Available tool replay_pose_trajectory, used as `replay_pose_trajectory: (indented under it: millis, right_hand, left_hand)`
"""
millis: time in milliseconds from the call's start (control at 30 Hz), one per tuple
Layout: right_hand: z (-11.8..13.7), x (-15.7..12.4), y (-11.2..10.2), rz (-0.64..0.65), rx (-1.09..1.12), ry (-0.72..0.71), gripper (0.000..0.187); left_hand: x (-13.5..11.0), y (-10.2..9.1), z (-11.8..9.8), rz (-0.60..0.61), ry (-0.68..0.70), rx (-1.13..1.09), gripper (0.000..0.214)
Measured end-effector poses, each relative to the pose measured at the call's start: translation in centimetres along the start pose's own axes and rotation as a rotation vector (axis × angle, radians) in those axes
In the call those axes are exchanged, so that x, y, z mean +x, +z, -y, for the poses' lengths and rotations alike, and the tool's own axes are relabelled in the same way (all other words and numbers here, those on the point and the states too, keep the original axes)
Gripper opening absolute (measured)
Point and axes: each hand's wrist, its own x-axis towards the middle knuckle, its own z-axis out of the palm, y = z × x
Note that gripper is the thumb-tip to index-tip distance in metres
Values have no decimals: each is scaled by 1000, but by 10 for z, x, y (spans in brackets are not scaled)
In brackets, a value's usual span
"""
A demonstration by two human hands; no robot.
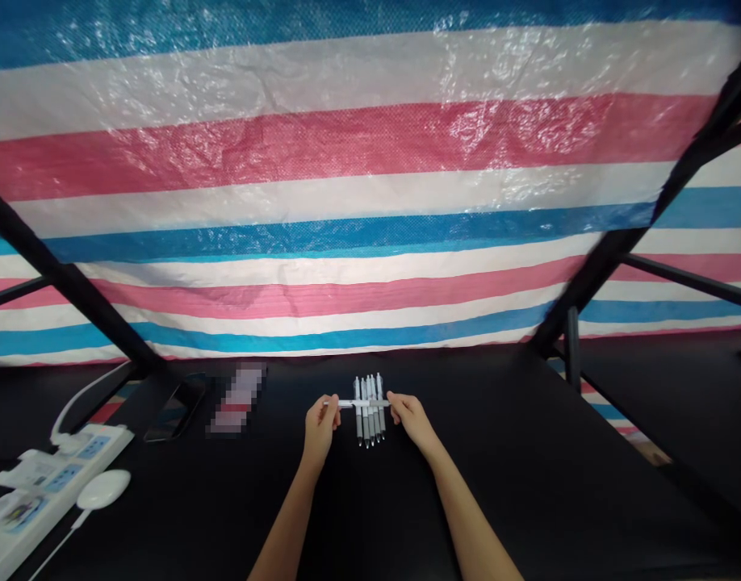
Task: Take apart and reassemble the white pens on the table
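Observation:
A white and grey pen (346, 403) lies crosswise between my two hands, above a row of pens. My left hand (321, 425) pinches its left end between thumb and fingers. At the other end, the fingers of my right hand (410, 417) are closed on the pen's grey part. Beneath it, several white pens with grey grips (370, 428) lie side by side on the black table (370, 500), tips toward me. The crosswise pen hides part of their middles. Whether it touches them I cannot tell.
Left of my hands lie a blurred pinkish-white packet (237, 399) and a dark phone (177, 407). A white power strip (61, 484) with plugs and a white round charger (104, 489) occupy the near left. Black frame bars (588, 282) and a striped sheet (370, 307) stand behind.

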Motion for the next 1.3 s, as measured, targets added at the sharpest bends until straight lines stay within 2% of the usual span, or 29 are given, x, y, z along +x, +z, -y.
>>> replay_pose_trajectory:
  millis: [100,167,333,467,600,700,833,967,1033,1100,1167,1300]
  right_hand:
    - [1,0,2,-11,33,13,56]
    - [4,-2,5,-1,24,-7,55]
    - [15,-9,16,145,-84,-149,53]
    - [21,-14,20,187,-214,-265,54]
    - [21,-14,17,115,-243,-248,51]
    - [18,-12,12,23,-202,-216,51]
    - [11,-8,6,-108,-105,-154,52]
    - [8,-6,3,-172,-81,-129,53]
    - [11,-7,3,-191,-175,-161,50]
    - [17,-11,5,-186,-344,-257,40]
    - [22,-16,10,-111,-508,-354,29]
    - [23,-23,26,57,-755,-416,37]
  left_hand:
    - [0,0,-1,-9,1,0,43]
    - [0,1,-2,-62,-21,-46,45]
    - [6,4,-5,-215,-55,-224,45]
    - [19,11,-4,-139,-137,-364,42]
    - [39,17,-1,-28,-207,-517,46]
    - [51,17,2,-22,-214,-608,47]
    - [55,14,7,41,-198,-665,46]
    - [54,13,12,96,-192,-659,40]
    - [54,13,15,96,-191,-654,35]
    - [55,13,17,92,-189,-635,33]
    - [55,13,18,102,-180,-607,34]
    - [53,13,18,87,-167,-556,40]
